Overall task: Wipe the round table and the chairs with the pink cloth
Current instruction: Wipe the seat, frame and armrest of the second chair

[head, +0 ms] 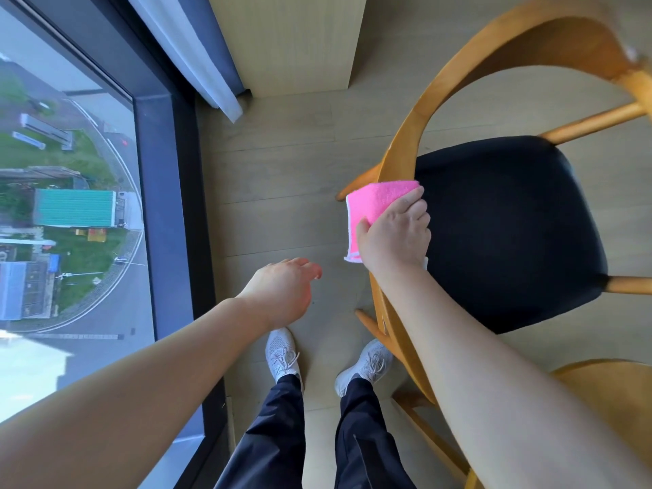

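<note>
A wooden chair (455, 79) with a curved backrest and a black seat (508, 234) stands to my right. My right hand (395, 234) presses the folded pink cloth (374, 206) against the curved backrest rail, fingers over the rail's inner side. My left hand (282, 291) hovers above the floor to the left of the chair, fingers loosely apart and holding nothing. A wooden curved edge (607, 390) shows at the lower right; whether it is the round table or another chair is unclear.
A floor-to-ceiling window (70, 206) with a dark frame runs along the left. A white curtain (197, 58) hangs at the top, next to a light wooden cabinet (285, 44). My feet in grey sneakers (282, 354) stand on pale wood flooring between window and chair.
</note>
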`<state>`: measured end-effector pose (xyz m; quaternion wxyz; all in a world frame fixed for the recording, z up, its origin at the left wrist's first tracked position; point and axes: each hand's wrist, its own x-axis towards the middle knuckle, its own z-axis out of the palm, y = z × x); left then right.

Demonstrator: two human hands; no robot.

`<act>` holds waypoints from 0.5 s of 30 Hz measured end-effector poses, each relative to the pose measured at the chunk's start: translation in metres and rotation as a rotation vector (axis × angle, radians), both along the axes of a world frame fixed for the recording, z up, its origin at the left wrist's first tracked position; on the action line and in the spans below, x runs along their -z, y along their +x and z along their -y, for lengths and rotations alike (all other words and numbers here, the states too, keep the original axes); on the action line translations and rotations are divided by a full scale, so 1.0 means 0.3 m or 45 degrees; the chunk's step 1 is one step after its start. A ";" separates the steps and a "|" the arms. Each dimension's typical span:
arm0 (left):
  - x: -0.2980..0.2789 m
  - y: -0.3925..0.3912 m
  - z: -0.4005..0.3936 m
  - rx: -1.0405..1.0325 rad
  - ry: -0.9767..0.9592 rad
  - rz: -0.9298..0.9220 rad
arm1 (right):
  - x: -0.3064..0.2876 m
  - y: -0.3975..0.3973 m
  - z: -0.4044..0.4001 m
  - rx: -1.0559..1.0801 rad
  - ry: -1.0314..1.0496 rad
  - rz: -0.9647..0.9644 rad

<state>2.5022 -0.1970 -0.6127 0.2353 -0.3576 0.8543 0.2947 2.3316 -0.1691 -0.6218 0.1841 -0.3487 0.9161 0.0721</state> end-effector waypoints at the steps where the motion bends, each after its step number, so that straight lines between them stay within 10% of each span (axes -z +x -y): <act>1: -0.002 -0.005 0.005 0.000 -0.005 -0.004 | 0.005 -0.012 0.031 0.022 -0.014 0.000; 8: -0.032 -0.041 0.045 -0.052 -0.059 -0.023 | 0.004 -0.062 0.066 0.002 -0.086 0.161; 15: -0.131 -0.094 0.045 -0.146 -0.111 -0.043 | -0.164 -0.287 -0.116 -0.856 -0.206 0.211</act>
